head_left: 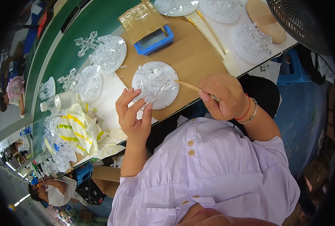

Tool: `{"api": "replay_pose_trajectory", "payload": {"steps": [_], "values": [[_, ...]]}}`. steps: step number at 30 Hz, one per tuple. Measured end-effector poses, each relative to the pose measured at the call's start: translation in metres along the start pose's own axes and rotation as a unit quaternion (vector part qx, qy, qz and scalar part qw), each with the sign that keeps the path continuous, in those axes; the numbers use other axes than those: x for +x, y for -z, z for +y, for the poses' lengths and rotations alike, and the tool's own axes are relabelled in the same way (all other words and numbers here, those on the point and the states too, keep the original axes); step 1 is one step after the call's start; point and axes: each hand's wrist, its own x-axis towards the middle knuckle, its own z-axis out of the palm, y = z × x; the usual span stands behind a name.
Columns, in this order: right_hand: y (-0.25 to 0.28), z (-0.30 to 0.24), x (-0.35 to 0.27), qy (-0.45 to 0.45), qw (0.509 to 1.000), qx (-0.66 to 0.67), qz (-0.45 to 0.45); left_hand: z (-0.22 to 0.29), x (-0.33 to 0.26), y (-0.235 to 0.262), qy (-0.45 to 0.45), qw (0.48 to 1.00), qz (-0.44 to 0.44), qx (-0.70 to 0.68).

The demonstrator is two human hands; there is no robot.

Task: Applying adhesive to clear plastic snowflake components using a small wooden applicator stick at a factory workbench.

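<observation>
A white round disc lies in front of me on brown cardboard, and a clear, glassy ornament rests on it. My left hand is at the disc's near left edge, fingers spread, fingertips at the ornament's lower end; whether they touch it I cannot tell. My right hand is closed around a slim tan stick-like tool. The tool's tip points left and reaches the disc's right edge. Its exact kind does not show.
Discs with clear cross-shaped ornaments stand at left and back. Beyond my disc is a blue bin beside a tape-wrapped box. Two thin sticks lie behind. A bottle and patterned cloth are left; a fan is far right.
</observation>
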Motion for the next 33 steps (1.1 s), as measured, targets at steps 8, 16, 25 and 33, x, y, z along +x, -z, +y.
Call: {"api": "replay_pose_trajectory", "payload": {"steps": [8,16,25,33], "values": [[-0.012,-0.010,-0.009,-0.010,1.000,0.014,-0.004,0.007,0.000,-0.001,-0.006,1.000,-0.002,0.029],[-0.004,-0.007,-0.006,-0.040,0.998,0.021,0.041,0.008,0.006,0.010,0.017,0.999,0.001,-0.049],[-0.004,-0.018,-0.009,-0.038,0.999,0.023,0.018,-0.005,0.013,0.028,0.111,0.987,-0.090,-0.066],[0.011,-0.002,-0.003,-0.094,0.993,-0.004,0.073,0.010,0.007,0.007,0.159,0.982,-0.011,-0.102]]}}
